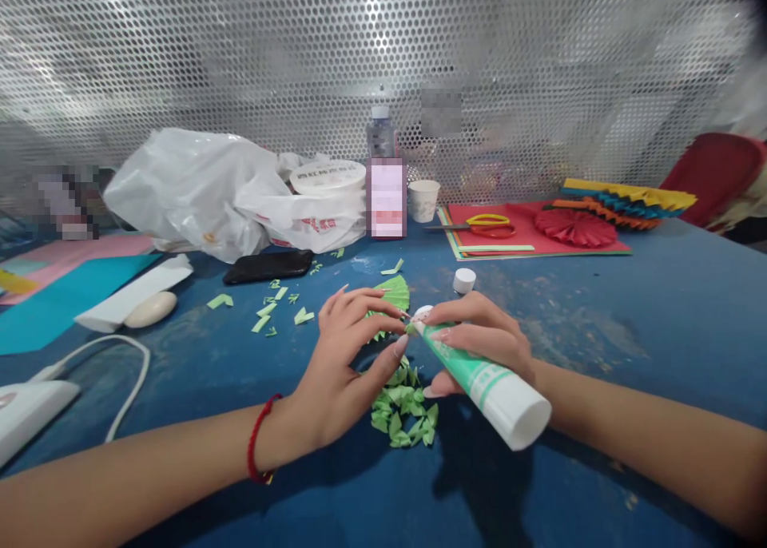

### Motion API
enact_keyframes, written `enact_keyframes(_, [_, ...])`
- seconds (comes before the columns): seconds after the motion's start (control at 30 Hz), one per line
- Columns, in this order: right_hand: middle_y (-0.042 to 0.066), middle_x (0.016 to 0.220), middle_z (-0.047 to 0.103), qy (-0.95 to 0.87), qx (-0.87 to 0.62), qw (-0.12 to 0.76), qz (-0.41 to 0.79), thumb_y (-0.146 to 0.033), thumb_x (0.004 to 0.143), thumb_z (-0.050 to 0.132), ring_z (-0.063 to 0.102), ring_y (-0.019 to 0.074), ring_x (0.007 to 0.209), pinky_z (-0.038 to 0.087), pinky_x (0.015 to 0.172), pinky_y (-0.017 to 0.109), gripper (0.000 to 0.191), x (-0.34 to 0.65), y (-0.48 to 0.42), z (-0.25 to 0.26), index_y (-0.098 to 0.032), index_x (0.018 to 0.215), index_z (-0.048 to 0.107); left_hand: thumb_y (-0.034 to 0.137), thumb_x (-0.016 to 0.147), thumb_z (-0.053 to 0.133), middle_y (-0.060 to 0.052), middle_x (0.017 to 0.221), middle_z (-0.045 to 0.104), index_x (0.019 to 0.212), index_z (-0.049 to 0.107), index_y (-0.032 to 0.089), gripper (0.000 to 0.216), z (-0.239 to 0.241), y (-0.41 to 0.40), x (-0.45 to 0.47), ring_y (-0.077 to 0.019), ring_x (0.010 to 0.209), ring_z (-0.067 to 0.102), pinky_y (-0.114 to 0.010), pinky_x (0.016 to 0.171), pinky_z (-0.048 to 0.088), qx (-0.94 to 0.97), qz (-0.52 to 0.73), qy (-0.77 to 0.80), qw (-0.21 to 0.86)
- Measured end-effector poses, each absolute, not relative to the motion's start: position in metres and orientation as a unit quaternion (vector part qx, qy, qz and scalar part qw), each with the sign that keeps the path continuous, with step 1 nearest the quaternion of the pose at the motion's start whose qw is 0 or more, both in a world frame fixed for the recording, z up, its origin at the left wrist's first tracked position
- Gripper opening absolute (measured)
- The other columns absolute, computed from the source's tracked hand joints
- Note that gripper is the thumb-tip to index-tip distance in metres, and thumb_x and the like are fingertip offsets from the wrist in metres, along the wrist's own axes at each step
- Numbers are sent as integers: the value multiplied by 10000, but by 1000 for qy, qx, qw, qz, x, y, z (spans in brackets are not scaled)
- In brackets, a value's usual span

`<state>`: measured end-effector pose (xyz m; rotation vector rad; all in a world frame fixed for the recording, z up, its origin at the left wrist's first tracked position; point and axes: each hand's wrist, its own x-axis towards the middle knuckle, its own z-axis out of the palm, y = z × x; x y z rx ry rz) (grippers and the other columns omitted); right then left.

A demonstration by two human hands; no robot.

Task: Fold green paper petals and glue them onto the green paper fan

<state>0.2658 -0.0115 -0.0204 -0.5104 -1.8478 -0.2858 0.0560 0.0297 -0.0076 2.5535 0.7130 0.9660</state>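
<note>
My right hand point(494, 332) is wrapped around a white and green glue tube point(479, 376), tilted so that its nozzle points up and left. Close to that nozzle, my left hand point(351, 344) pinches a small piece of green paper point(411, 329) between thumb and finger. A pleated green paper fan point(395, 294) lies behind the left fingers and is partly hidden by them. Below the hands is a heap of small folded green paper pieces point(404, 408). The white glue cap point(464, 281) stands on the blue table point(599, 308) behind the tube.
Green paper scraps point(264, 316) and a black phone point(268, 267) lie to the left. Behind are plastic bags point(192, 188), a bottle with a lit phone point(387, 196), and a paper cup point(424, 200). Scissors point(488, 227) rest on red paper point(524, 216) at the right.
</note>
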Motion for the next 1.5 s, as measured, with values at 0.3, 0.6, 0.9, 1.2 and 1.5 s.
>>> enact_keyframes(0.3, [104, 1024, 708, -796, -221, 550, -118, -379, 881, 730, 706, 205, 876, 562, 686, 335, 337, 267, -12, -21, -218, 1129, 567, 243, 968, 574, -51, 1107, 686, 959, 656, 245, 82, -7, 31, 57, -256, 1249, 532, -558, 1123, 345, 890, 356, 244, 144])
enact_keyframes(0.6, [94, 1007, 710, -793, -228, 553, -119, -398, 872, 739, 712, 197, 845, 581, 683, 328, 337, 266, -14, -21, -227, 1108, 569, 206, 964, 577, -47, 1077, 685, 934, 654, 225, 85, -8, 33, 58, -249, 1211, 556, -546, 1107, 356, 890, 361, 229, 156])
enact_keyframes(0.9, [61, 1000, 670, -624, -399, 672, 15, -272, 908, 666, 676, 198, 953, 559, 866, 374, 84, 274, -5, -24, -226, 967, 627, 196, 955, 563, -55, 1086, 689, 956, 655, 227, 98, -5, 42, 62, -242, 1202, 558, -474, 1070, 399, 913, 346, 177, 124])
enact_keyframes(1.2, [-22, 738, 595, -468, -454, 755, 72, -458, 916, 589, 538, 91, 567, 442, 490, 197, 243, 285, 7, -18, -221, 903, 537, 63, 879, 535, -112, 1119, 717, 797, 699, 188, 222, 9, 75, 106, -286, 1180, 617, -524, 1121, 384, 969, 215, 16, -119])
enact_keyframes(1.5, [-18, 738, 608, -477, -435, 754, 121, -426, 898, 636, 514, 92, 547, 448, 514, 217, 235, 282, 5, -18, -202, 898, 565, 188, 881, 675, -64, 1039, 748, 945, 713, 218, 81, 16, 88, 95, -232, 1121, 658, -463, 1187, 295, 991, 123, -3, -48])
